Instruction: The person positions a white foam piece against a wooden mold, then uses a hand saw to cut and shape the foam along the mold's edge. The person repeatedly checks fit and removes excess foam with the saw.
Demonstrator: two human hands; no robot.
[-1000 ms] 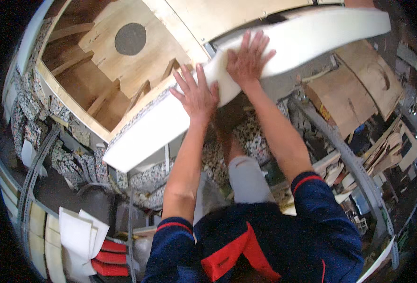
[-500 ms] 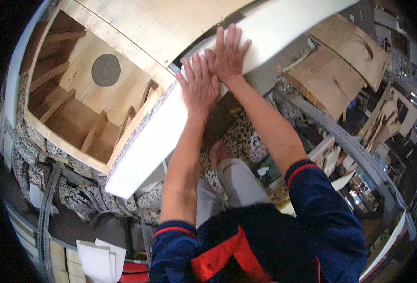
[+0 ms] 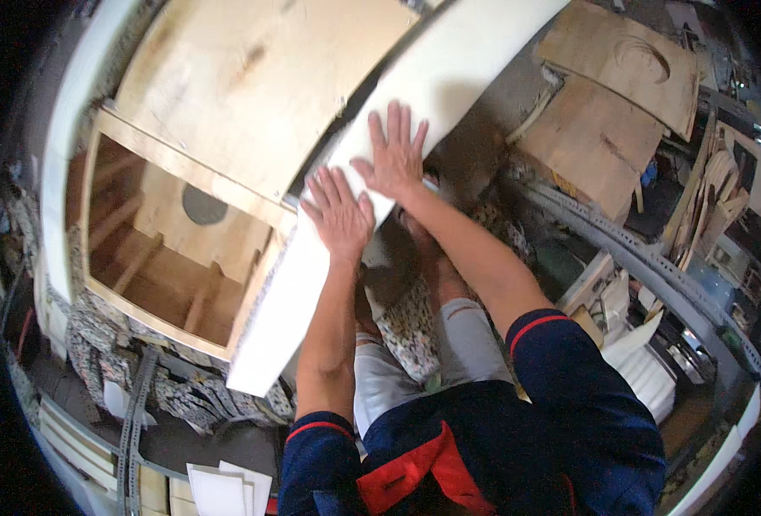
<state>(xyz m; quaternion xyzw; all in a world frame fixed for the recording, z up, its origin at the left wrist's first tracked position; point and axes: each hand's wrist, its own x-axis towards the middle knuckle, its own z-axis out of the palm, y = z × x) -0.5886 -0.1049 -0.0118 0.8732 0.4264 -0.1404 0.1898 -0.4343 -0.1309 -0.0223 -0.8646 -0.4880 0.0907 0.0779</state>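
A long white foam strip (image 3: 290, 305) runs diagonally along the near side of a plywood frame (image 3: 183, 172). My left hand (image 3: 342, 217) lies flat on the strip, fingers stretched toward the frame. Just right of it and a little farther off, my right hand (image 3: 392, 155) presses on the same strip with its fingers spread. Neither hand grips anything. Part of the frame is covered by a plywood panel (image 3: 260, 77). Its open compartment shows wooden ribs (image 3: 135, 262) and a dark round patch (image 3: 202, 206).
Another white foam strip (image 3: 69, 172) lines the frame's far left side. Speckled foam scraps (image 3: 187, 391) lie below the frame, near a perforated metal bar (image 3: 135, 430). At right are plywood pieces (image 3: 600, 138), a metal rail (image 3: 656, 267) and thin wood offcuts (image 3: 711, 193). White sheets (image 3: 226, 490) sit lower left.
Both hands have shifted down the picture, and the gap between them has grown. The view has moved too: the frame appears turned, showing more of the panel and the left foam strip.
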